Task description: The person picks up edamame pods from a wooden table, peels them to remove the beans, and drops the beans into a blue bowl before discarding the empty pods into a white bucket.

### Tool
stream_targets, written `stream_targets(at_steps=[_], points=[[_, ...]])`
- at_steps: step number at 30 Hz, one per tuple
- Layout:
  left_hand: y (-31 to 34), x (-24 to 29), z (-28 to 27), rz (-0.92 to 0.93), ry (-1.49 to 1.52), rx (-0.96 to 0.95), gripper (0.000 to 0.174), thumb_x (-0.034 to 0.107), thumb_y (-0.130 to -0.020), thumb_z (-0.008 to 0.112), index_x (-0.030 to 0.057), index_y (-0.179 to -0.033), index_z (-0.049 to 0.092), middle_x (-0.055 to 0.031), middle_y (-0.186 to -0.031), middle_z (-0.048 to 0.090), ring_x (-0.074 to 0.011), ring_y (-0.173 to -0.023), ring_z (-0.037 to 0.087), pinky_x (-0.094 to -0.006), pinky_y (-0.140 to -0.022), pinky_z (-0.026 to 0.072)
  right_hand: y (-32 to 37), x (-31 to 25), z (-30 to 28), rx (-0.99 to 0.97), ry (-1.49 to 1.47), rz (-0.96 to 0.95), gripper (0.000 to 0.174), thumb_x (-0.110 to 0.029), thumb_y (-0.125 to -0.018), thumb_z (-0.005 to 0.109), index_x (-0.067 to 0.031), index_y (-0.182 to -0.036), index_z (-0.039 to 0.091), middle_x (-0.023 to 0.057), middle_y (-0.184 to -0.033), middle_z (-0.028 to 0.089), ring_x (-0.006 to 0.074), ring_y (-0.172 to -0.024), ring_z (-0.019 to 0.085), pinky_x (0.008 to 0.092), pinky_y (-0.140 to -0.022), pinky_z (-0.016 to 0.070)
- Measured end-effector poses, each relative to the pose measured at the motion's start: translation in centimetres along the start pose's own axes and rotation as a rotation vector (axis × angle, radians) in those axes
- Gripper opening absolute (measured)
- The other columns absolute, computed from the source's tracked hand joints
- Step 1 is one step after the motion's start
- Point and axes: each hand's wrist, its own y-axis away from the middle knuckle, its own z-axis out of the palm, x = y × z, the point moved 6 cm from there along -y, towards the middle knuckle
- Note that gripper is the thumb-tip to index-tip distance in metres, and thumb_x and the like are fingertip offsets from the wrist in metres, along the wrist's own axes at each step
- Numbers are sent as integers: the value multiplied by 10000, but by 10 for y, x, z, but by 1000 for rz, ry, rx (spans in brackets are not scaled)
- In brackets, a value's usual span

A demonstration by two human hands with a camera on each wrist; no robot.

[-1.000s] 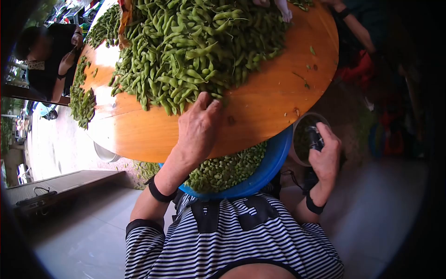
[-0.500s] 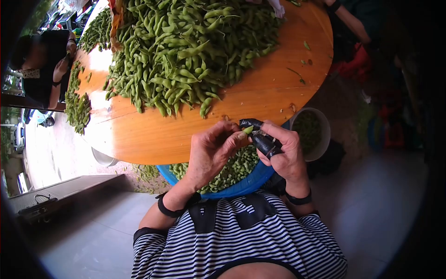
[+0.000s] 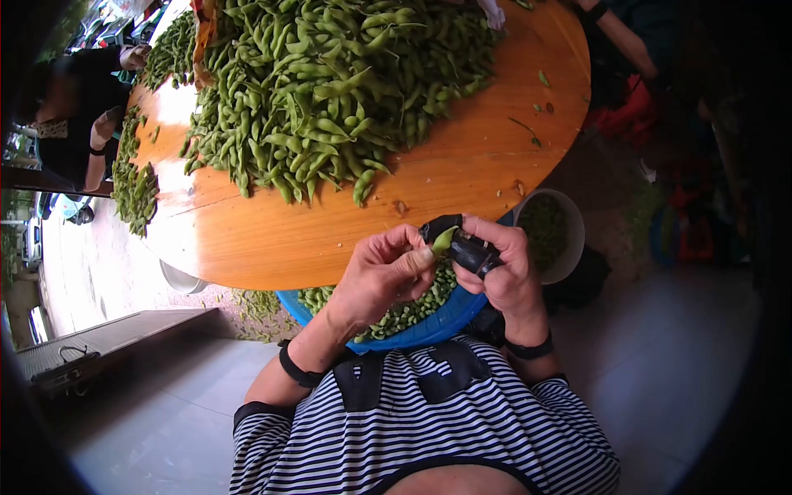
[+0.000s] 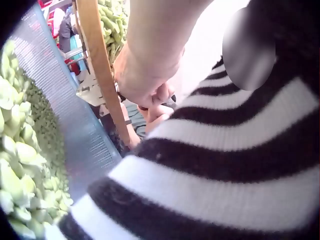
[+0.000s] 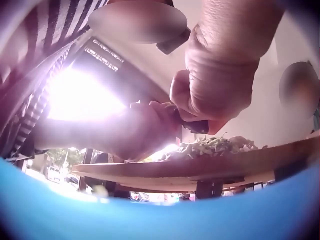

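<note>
A green edamame pod (image 3: 444, 240) is held between my two hands, above a blue basin (image 3: 462, 318) of shelled beans. My left hand (image 3: 381, 272) pinches the pod's near end between thumb and fingers. Black covers (image 3: 473, 254) wrap the thumb and a finger of my right hand (image 3: 503, 268), which grips the pod from the other side. In the right wrist view both hands meet over the table's edge, and the pod is hidden there. Shelled beans (image 4: 25, 150) fill the left side of the left wrist view.
A big heap of edamame pods (image 3: 322, 99) covers much of the round wooden table (image 3: 478, 173). To the right, a white bucket (image 3: 569, 247) holds green bits. Another person (image 3: 74, 115) sits at the left, and a forearm (image 3: 623, 41) shows at the far right.
My left hand has come back from the heap's edge towards me. My right hand has moved left from over the bucket, and both now meet at a pod, which is turned slightly more upright.
</note>
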Motion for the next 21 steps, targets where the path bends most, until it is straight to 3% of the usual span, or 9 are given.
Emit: stream_targets(at_steps=[2,4,5,7,10,14,18,20,21], points=[[1,6,3,76,-183,13,112,88,-888,672,66,-946,579,-6,-700,570,-77,-542,478,-212,-455,319,-1,-7,5,51,161,-16,279,44,-781,464,67,-1032,583,46,-784,524,101,-596,481,224,-527,414],[5,17,0,253,-771,178,121,113,-875,696,39,-886,600,14,-641,549,-73,-541,486,-230,-476,368,-1,-18,13,69,643,-141,280,52,-726,482,78,-989,573,84,-790,517,151,-651,510,237,-598,430],[9,22,2,339,-1067,263,139,125,-868,707,25,-856,611,24,-612,538,-71,-541,490,-239,-486,392,-1,-20,15,66,641,-136,280,52,-726,482,78,-989,573,84,-790,517,151,-651,510,237,-598,430],[9,28,7,397,-1018,271,172,165,-896,678,15,-826,630,24,-574,523,-60,-509,462,-225,-479,380,0,-26,19,70,795,-203,302,58,-658,496,83,-952,561,115,-795,494,196,-688,514,253,-636,430],[4,19,-5,43,-712,134,271,234,-964,583,0,-840,642,21,-600,551,-60,-525,490,-217,-481,386,-1,-21,17,82,844,-234,324,58,-629,493,78,-945,562,118,-779,479,216,-661,501,268,-617,429],[5,32,3,-129,-590,79,324,237,-992,532,-23,-823,627,-10,-639,567,-49,-542,501,-218,-486,389,-1,-14,17,101,752,-188,317,57,-621,499,75,-932,562,130,-770,475,241,-654,499,279,-609,429],[4,17,-3,-75,-763,58,290,217,-1000,504,-35,-883,586,-53,-682,589,-103,-571,542,-255,-507,405,3,-19,33,183,995,-387,346,60,-617,542,51,-962,570,147,-808,485,305,-689,534,334,-612,448],[4,8,-2,228,-749,186,213,160,-979,485,-45,-952,533,-106,-706,563,-161,-617,557,-313,-545,421,6,-22,37,216,1086,-481,399,52,-605,583,26,-1003,573,156,-851,489,353,-728,545,389,-624,455],[4,9,4,228,-747,189,213,160,-979,485,-45,-952,533,-106,-706,563,-161,-617,557,-313,-545,421,7,-21,39,213,1086,-480,399,52,-605,583,26,-1003,573,156,-851,489,353,-728,545,389,-624,455]])
